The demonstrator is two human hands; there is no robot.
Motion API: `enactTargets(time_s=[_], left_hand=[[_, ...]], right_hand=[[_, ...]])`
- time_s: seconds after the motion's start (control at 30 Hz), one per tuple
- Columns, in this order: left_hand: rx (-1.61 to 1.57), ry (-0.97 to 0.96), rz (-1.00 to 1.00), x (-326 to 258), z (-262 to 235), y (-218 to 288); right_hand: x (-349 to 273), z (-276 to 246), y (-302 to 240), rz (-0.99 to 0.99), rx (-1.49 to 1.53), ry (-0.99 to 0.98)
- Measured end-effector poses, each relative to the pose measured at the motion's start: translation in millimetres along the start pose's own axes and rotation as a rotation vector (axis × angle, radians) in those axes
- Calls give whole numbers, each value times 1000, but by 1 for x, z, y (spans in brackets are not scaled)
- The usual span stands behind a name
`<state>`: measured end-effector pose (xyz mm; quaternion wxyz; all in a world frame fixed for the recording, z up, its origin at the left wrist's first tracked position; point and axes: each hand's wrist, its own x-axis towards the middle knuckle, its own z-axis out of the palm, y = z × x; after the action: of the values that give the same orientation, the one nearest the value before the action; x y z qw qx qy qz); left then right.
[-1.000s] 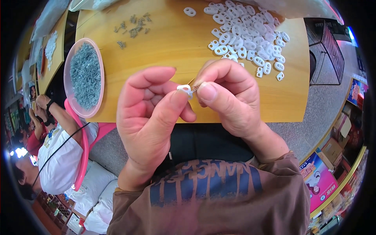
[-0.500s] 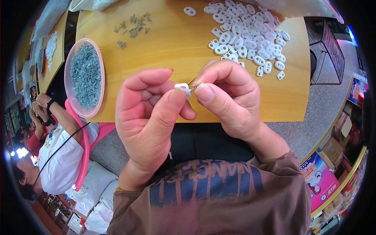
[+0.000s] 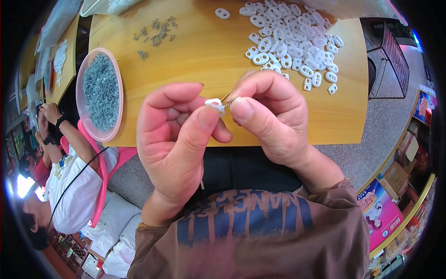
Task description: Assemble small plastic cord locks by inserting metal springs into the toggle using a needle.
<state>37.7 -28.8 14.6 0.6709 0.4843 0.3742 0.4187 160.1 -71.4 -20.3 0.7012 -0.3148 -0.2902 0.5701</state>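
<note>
Over the near edge of the table, my left hand (image 3: 179,128) pinches a small white plastic piece with holes (image 3: 213,102) between thumb and forefinger. Close beside it, my right hand (image 3: 274,121) grips a tiny coiled metal spring (image 3: 227,105) between thumb and fingertips. The spring's free end meets the white piece; whether it sits inside cannot be made out, as my fingers cover much of both. Beyond my right hand spreads a heap of similar white two-hole pieces (image 3: 297,39).
Left of my hands, a pink oval bowl (image 3: 119,111) holds many small grey metal parts (image 3: 101,90). Several loose metal parts (image 3: 162,35) lie at the table's far left. A person in a white shirt (image 3: 76,190) sits left, by a pink chair (image 3: 100,200). Boxes (image 3: 395,176) stand right.
Both hands keep nearly the same grip and place, the white piece shifting slightly left. A little more of the spring shows between them. The person at left has moved slightly.
</note>
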Motion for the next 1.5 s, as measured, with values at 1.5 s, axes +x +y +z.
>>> enactTargets(time_s=[1.5], left_hand=[[-121,-67,-113,-8,-10,-9]], right_hand=[[-3,-5,0,14,-188,-13]])
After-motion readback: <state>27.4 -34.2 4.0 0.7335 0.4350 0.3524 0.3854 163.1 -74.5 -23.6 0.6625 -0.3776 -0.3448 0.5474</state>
